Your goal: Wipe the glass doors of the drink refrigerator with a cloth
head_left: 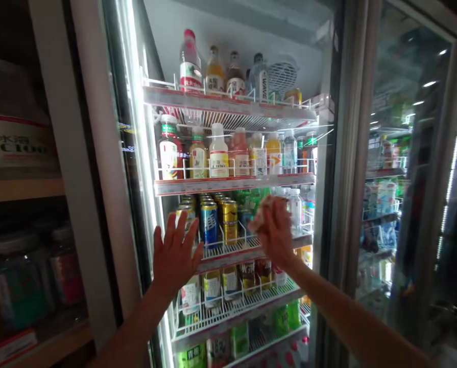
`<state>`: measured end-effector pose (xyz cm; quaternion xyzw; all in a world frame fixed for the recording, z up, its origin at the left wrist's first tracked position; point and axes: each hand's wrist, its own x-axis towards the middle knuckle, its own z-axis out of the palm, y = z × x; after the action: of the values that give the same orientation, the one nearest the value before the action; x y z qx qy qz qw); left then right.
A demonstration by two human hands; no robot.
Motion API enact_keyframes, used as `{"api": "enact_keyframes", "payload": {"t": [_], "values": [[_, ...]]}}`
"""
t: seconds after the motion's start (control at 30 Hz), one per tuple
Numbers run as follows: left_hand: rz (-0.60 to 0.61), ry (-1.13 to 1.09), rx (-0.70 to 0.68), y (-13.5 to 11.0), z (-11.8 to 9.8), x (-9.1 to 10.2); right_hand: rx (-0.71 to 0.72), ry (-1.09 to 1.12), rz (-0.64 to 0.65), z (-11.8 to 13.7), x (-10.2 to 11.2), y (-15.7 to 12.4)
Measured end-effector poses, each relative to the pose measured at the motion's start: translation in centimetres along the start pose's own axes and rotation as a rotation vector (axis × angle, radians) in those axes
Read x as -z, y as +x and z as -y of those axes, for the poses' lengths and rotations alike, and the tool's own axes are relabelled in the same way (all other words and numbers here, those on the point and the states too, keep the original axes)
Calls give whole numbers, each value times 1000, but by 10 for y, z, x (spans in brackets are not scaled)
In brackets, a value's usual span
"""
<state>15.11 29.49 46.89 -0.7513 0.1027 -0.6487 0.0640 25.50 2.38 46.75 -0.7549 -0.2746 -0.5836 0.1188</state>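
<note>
My left hand [176,250] is raised with its fingers spread and nothing in it, before the left side of the middle shelf. Just beyond it stand a blue can [209,223] and a gold can [230,222], with more cans in rows behind. My right hand [276,230] is closed around a crumpled, pale pinkish cloth [262,213], slightly blurred. It is in front of the right part of that shelf, close to some clear bottles [295,209]. Whether the cloth touches the shelf I cannot tell.
A lit drinks cooler with wire shelves fills the middle. Bottles such as a red-capped one [190,61] stand on the top shelf, more bottles [218,153] below. Glass-fronted cabinets flank it: a metal door frame [360,153] right, bottles [17,281] left.
</note>
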Motion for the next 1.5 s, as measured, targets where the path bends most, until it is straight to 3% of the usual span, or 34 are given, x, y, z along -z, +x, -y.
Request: {"api": "enact_keyframes", "payload": {"t": [0.07,0.13,0.23,0.3,0.47,0.53,0.63,0.7,0.77,0.83,0.9,0.93,1.03,1.1,1.3,1.37,1.5], "values": [[13,-4,15,0,1,0,191,32,63,12,-2,-6],[22,-6,24,-1,1,-1,206,20,20,0,0,-3],[4,-3,-12,-2,2,-1,-138,-68,-178,-30,4,8],[-4,-7,-14,-2,1,-1,-233,-75,-215,-27,5,7],[10,-27,29,-2,1,0,222,65,76,22,1,-25],[-7,-32,13,-3,1,0,181,38,34,11,2,-24],[-26,-33,-21,-3,1,-1,-99,-44,-230,-21,3,2],[-30,-43,-9,-3,0,-1,-174,-64,-342,-20,1,21],[-39,-59,20,-3,0,-2,-68,-43,-288,3,-3,32],[-54,-68,30,-4,-1,-2,154,-11,-146,30,-6,39],[-58,-75,23,-4,0,-2,294,-5,-77,41,-5,53],[-59,-78,18,-4,0,-2,278,-12,-107,37,-4,64],[-59,-80,5,-4,1,-3,22,-37,-310,17,-1,106],[-62,-75,9,-5,1,-3,-46,-31,-347,17,0,119],[-60,-77,-32,-4,4,10,430,1,-53,70,-3,94],[-67,-57,-18,3,10,20,420,-16,-89,79,-2,123],[-154,-43,95,20,28,43,212,-14,-203,103,3,209]]}}
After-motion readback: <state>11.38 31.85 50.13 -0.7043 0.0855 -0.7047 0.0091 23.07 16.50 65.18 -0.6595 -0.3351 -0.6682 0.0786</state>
